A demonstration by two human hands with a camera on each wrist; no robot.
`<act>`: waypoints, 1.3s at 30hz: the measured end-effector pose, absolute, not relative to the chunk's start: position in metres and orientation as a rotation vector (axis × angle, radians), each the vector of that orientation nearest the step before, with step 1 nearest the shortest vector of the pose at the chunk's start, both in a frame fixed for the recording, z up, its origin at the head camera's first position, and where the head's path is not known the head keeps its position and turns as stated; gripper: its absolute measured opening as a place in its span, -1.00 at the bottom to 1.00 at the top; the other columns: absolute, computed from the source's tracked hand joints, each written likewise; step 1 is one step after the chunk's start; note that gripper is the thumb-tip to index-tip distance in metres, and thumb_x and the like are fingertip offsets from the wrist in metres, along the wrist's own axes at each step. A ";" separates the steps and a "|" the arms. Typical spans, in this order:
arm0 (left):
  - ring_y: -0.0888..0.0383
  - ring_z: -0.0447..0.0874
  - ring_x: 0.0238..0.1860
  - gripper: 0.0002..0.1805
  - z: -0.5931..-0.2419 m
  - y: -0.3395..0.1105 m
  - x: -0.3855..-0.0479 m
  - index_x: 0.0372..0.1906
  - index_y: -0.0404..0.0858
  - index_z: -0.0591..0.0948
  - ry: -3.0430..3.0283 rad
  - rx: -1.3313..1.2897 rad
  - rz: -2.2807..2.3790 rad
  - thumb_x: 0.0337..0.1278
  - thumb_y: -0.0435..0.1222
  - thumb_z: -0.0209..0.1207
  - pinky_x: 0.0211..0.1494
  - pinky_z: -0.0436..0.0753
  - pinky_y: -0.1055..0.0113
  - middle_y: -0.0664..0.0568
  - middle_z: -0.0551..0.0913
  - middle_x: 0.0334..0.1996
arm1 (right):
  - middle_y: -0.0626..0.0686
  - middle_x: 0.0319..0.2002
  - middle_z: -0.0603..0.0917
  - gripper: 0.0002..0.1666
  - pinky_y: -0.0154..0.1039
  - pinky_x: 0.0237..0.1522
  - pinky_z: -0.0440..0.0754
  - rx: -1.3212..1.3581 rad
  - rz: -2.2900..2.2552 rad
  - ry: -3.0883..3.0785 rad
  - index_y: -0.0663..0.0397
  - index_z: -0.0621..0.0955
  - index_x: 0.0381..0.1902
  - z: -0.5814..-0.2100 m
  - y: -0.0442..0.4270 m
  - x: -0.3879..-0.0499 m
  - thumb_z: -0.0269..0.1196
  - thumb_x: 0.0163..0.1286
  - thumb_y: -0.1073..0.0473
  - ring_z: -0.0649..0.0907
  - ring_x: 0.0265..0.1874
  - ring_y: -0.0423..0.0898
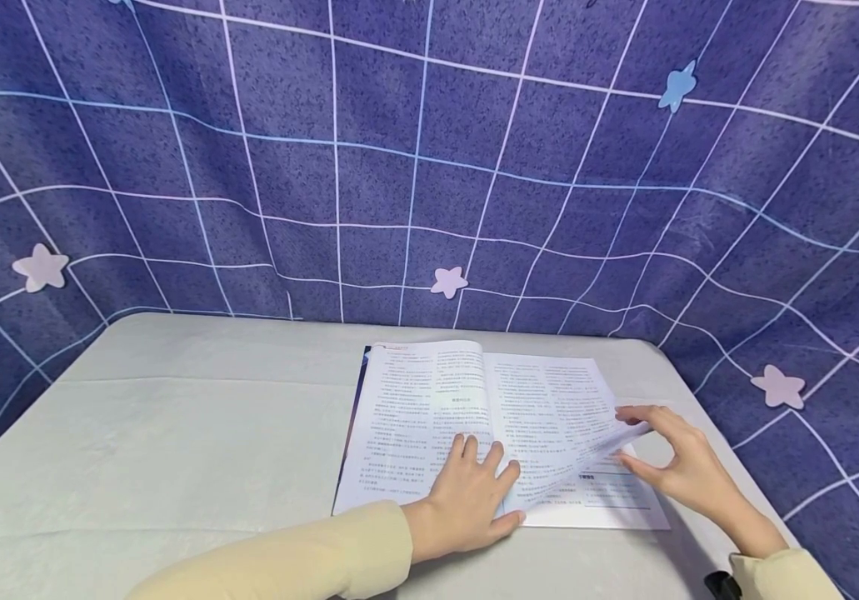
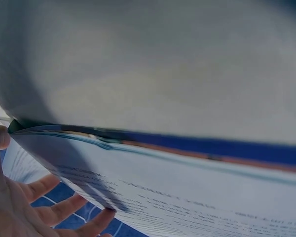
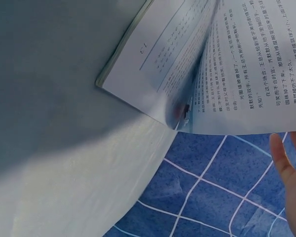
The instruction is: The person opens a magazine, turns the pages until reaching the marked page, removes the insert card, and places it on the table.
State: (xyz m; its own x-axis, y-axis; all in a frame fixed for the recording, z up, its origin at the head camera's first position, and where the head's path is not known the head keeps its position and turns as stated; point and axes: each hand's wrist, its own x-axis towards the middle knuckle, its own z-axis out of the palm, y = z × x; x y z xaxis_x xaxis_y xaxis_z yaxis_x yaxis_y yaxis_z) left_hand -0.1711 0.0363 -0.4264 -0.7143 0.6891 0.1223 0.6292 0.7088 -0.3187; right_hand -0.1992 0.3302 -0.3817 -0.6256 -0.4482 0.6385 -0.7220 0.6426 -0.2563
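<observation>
An open book [image 1: 414, 408] with printed text pages lies on the table, its dark blue cover edge showing at the left. My left hand [image 1: 466, 492] rests on the lower part near the spine, fingers spread. In the left wrist view, the left hand [image 2: 34, 207] shows at the lower left beside the page edges. At the right side, my right hand [image 1: 691, 467] holds a lifted page [image 1: 571, 458] between curved fingers and thumb. That page bends up over the sheet beneath. In the right wrist view the raised page [image 3: 246, 74] stands away from the lower sheet [image 3: 143, 74].
The book lies on a pale grey covered table [image 1: 174, 433]. A blue-purple curtain [image 1: 369, 167] with grid lines and star shapes hangs behind and to both sides. A small black object [image 1: 721, 585] sits at the right cuff.
</observation>
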 end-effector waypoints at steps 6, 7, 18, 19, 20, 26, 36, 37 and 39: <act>-0.16 0.46 0.09 -0.30 -0.424 0.035 -0.172 0.27 0.00 0.28 -2.697 -1.072 0.350 0.17 0.30 -0.37 0.15 0.37 -0.08 -0.05 0.43 0.18 | 0.08 -0.14 0.61 -0.13 -0.60 0.07 0.25 0.862 0.714 -2.380 0.23 0.49 0.07 -0.379 0.331 -0.199 0.49 -0.36 0.34 0.45 -0.05 -0.38; -0.16 0.46 0.09 -0.30 -0.424 0.034 -0.172 0.27 0.00 0.28 -2.699 -1.071 0.346 0.17 0.29 -0.37 0.15 0.37 -0.08 -0.06 0.43 0.18 | 0.09 -0.12 0.60 -0.12 -0.59 0.07 0.25 0.861 0.720 -2.382 0.24 0.48 0.08 -0.378 0.330 -0.199 0.50 -0.36 0.34 0.45 -0.03 -0.38; -0.13 0.48 0.06 -0.30 -0.425 0.033 -0.172 0.27 -0.02 0.28 -2.655 -1.066 0.311 0.17 0.28 -0.33 0.11 0.40 -0.05 -0.06 0.44 0.16 | 0.15 0.01 0.52 -0.03 -0.62 0.00 0.25 0.872 0.702 -2.335 0.28 0.44 0.14 -0.377 0.331 -0.200 0.49 -0.40 0.37 0.42 0.02 -0.35; -0.13 0.47 0.06 -0.30 -0.425 0.033 -0.172 0.27 -0.02 0.28 -2.652 -1.070 0.300 0.17 0.28 -0.32 0.10 0.40 -0.05 -0.07 0.44 0.16 | 0.15 0.01 0.52 -0.03 -0.63 0.00 0.24 0.866 0.698 -2.339 0.27 0.43 0.14 -0.377 0.331 -0.200 0.49 -0.40 0.37 0.41 0.02 -0.36; -0.14 0.47 0.07 -0.30 -0.425 0.032 -0.172 0.27 -0.03 0.28 -2.651 -1.072 0.289 0.17 0.28 -0.31 0.10 0.40 -0.05 -0.07 0.43 0.17 | 0.16 0.01 0.52 -0.03 -0.62 -0.01 0.24 0.865 0.697 -2.338 0.27 0.43 0.14 -0.378 0.331 -0.200 0.49 -0.40 0.37 0.41 0.03 -0.36; -0.13 0.44 0.09 -0.28 -0.424 0.033 -0.171 0.32 -0.03 0.21 -2.659 -1.066 0.258 0.16 0.27 -0.26 0.09 0.41 -0.03 -0.09 0.39 0.20 | 0.17 0.02 0.51 -0.03 -0.59 -0.01 0.28 0.862 0.689 -2.364 0.28 0.42 0.15 -0.380 0.333 -0.200 0.49 -0.38 0.35 0.41 0.05 -0.35; -0.09 0.43 0.10 -0.24 -0.424 0.033 -0.169 0.38 -0.04 0.10 -2.666 -1.021 0.246 0.15 0.25 -0.21 0.09 0.39 0.02 -0.08 0.33 0.25 | 0.17 0.08 0.48 0.00 -0.62 -0.04 0.28 0.874 0.673 -2.366 0.28 0.41 0.16 -0.382 0.333 -0.200 0.50 -0.39 0.32 0.39 0.08 -0.37; -0.08 0.42 0.11 -0.23 -0.424 0.033 -0.169 0.38 -0.05 0.08 -2.663 -1.014 0.238 0.14 0.25 -0.20 0.09 0.39 0.03 -0.08 0.32 0.25 | 0.17 0.08 0.49 0.00 -0.61 -0.05 0.30 0.880 0.670 -2.360 0.29 0.41 0.16 -0.382 0.334 -0.201 0.50 -0.39 0.33 0.39 0.08 -0.36; -0.08 0.40 0.13 -0.20 -0.425 0.033 -0.169 0.39 -0.07 0.03 -2.660 -1.001 0.221 0.13 0.24 -0.19 0.10 0.38 0.04 -0.09 0.28 0.27 | 0.18 0.07 0.49 -0.01 -0.58 -0.07 0.31 0.888 0.664 -2.362 0.29 0.41 0.16 -0.383 0.334 -0.201 0.49 -0.39 0.33 0.39 0.08 -0.37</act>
